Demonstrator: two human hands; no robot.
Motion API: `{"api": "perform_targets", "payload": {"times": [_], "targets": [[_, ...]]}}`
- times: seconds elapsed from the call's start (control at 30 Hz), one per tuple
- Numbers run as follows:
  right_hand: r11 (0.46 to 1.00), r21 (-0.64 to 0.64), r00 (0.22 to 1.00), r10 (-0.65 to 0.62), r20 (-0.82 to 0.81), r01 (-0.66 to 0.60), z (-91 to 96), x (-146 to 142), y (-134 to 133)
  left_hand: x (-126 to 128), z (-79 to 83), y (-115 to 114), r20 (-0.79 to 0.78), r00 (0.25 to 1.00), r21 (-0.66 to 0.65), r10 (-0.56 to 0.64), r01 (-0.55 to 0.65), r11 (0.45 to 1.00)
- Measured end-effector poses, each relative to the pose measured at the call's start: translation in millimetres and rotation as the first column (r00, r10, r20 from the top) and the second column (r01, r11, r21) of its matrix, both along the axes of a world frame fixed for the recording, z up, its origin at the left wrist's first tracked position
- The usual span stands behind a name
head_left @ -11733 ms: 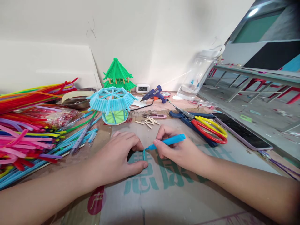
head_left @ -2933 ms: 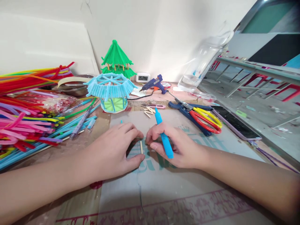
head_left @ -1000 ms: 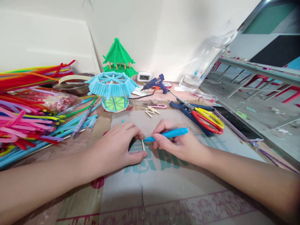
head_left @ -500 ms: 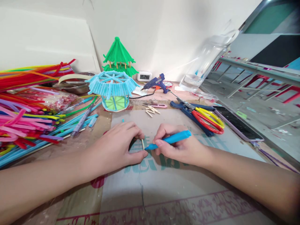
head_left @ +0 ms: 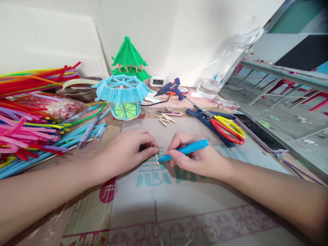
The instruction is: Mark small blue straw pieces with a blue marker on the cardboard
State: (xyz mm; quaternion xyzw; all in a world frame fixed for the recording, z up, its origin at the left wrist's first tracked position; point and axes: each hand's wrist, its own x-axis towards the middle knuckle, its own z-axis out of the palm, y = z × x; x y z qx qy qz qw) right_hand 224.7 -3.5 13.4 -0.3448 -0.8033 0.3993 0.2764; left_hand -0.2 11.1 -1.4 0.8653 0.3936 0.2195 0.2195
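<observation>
Between thumb and fingertips, my left hand pinches the far end of a short pale wooden stick just above the board. A light blue marker is gripped in my right hand, its tip touching or almost touching the stick's side near the lower end. Beyond my hands lie several similar short sticks in a small pile. A pink-handled craft knife rests just behind them. The translucent printed board spreads under both hands.
Bundles of coloured pipe cleaners fill the left. Behind stand a blue-roofed model pavilion, a green one, a clock and a glue gun. Scissors, a phone and a clear jug are at right.
My left thumb has moved up toward the fingertips, leaving the stick's lower end uncovered. The marker tip has shifted slightly upward along the stick.
</observation>
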Motion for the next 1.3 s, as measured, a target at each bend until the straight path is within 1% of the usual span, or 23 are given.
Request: {"api": "perform_targets", "payload": {"times": [0.17,0.23,0.53,0.73,0.83,1.0,1.17,1.3], "targets": [[0.996,0.073,0.998,-0.057,-0.004,0.057,-2.0,-0.2,0.8,-0.1,0.4,-0.9,0.001,1.0,0.011,-0.006,0.006,1.0],[0.995,0.079,0.998,-0.065,0.0,0.065,-2.5,-0.1,1.5,-0.1,0.2,-0.5,-0.001,1.0,0.015,-0.009,0.009,1.0],[0.999,0.0,0.999,-0.032,0.018,0.032,-1.4,0.0,0.0,-0.5,-1.6,-1.3,-0.016,1.0,0.042,-0.013,0.013,0.999],[0.998,-0.052,0.999,0.042,-0.027,-0.044,2.3,0.2,-2.0,0.3,-1.5,-1.0,-0.017,1.0,0.026,-0.018,0.018,0.999],[0.998,-0.04,0.999,0.043,-0.031,-0.045,2.0,0.6,-3.2,0.7,-0.5,-1.1,-0.016,1.0,0.029,-0.022,0.023,0.999],[0.999,0.032,0.999,-0.043,-0.002,0.043,-1.1,-0.1,-1.8,-0.2,-0.9,-0.9,-0.033,0.999,0.039,-0.019,0.02,0.999],[1.0,0.017,1.0,-0.025,0.011,0.025,-1.6,0.0,-0.6,0.0,-1.8,-0.5,-0.028,0.999,0.047,-0.022,0.023,0.999],[0.999,-0.036,1.0,0.015,-0.013,-0.016,1.2,0.5,-2.5,1.0,-0.5,-1.5,-0.029,0.999,0.029,-0.02,0.021,0.999]]}}
